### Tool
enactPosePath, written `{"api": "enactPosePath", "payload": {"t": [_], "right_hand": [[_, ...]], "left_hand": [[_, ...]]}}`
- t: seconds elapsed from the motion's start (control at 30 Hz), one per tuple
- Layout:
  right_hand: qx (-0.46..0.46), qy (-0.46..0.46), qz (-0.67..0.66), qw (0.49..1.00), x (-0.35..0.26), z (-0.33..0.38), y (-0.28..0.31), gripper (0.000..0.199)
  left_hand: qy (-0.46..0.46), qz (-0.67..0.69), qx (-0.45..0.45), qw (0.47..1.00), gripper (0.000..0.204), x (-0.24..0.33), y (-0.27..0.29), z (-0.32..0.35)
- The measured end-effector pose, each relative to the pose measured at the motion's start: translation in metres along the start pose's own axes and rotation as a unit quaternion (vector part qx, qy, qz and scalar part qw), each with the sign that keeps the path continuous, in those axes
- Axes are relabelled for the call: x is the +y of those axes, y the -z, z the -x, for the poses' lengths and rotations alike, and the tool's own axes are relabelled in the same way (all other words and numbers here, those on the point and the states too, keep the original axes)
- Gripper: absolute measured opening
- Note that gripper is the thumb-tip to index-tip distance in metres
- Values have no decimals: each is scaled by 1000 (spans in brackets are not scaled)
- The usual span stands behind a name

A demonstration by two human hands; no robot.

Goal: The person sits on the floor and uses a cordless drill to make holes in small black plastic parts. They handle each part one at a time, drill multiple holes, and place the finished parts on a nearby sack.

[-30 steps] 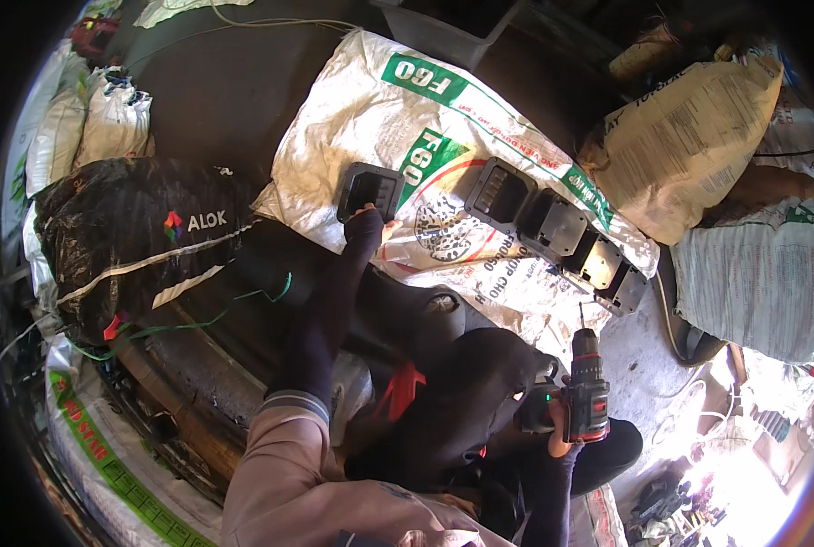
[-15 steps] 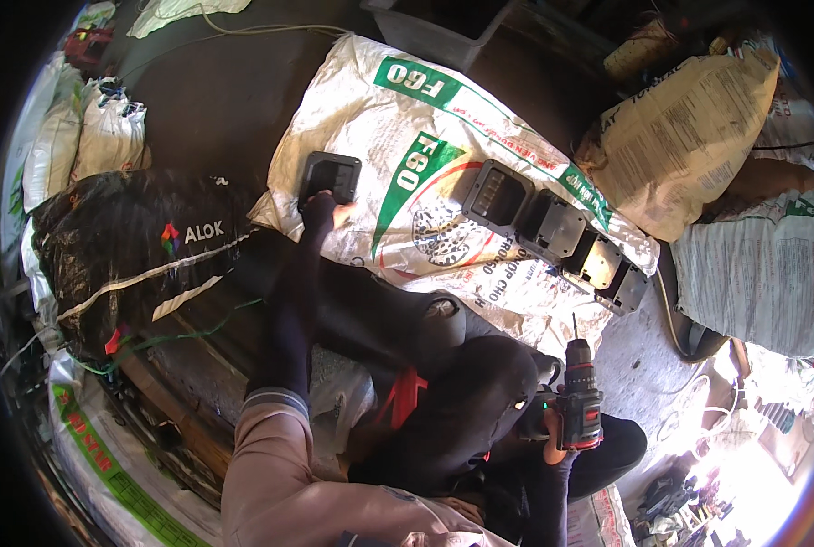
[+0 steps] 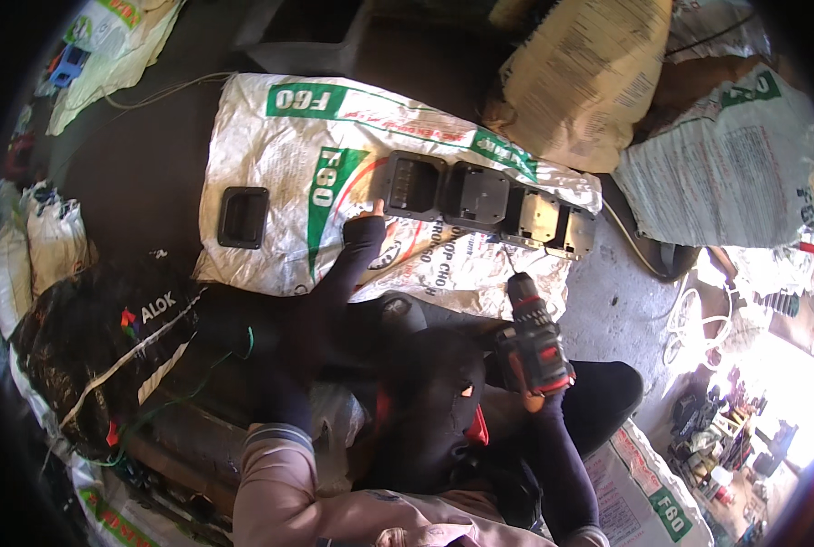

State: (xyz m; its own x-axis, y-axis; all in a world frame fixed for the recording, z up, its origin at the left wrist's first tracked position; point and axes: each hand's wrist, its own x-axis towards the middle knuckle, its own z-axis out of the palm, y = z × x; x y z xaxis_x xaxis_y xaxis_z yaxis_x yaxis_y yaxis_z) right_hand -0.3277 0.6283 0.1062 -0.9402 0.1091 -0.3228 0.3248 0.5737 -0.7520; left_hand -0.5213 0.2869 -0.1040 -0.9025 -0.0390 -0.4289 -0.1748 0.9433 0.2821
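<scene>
Left hand [image 3: 363, 230], having released the lone black housing [image 3: 243, 217], is reaching the housing row [image 3: 484, 199]; the drill [image 3: 533, 342] is rising.

I'm counting four black housings [image 3: 480, 196] lying in a row across the white sack's [image 3: 279, 164] far edge, one more [image 3: 243, 217] sitting alone by its left edge, and one drill [image 3: 533, 342].

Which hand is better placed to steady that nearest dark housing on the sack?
Left. The left hand already reaches the nearest dark housing, fingertips at its edge, while the right hand is occupied gripping the cordless drill.
</scene>
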Motion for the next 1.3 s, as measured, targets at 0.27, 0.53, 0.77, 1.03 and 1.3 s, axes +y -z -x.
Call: {"api": "enactPosePath", "payload": {"t": [0.27,0.53,0.77,1.03,1.3], "right_hand": [[-55,108,14,993,25,-54,-37,35],[-208,-129,-341,908,55,-57,-58,71],[-41,-7,-270,962,11,-45,-10,40],[-23,60,-213,975,-45,-3,58,51],[-53,188,4,981,-80,89,141,37]], "left_hand": [[-28,-10,14,999,78,52,-36,-26],[-140,-148,19,979,27,42,-54,-31],[-80,175,63,979,32,28,96,25],[58,769,-22,636,22,-5,266,263],[46,494,-220,840,25,35,254,336]]}}
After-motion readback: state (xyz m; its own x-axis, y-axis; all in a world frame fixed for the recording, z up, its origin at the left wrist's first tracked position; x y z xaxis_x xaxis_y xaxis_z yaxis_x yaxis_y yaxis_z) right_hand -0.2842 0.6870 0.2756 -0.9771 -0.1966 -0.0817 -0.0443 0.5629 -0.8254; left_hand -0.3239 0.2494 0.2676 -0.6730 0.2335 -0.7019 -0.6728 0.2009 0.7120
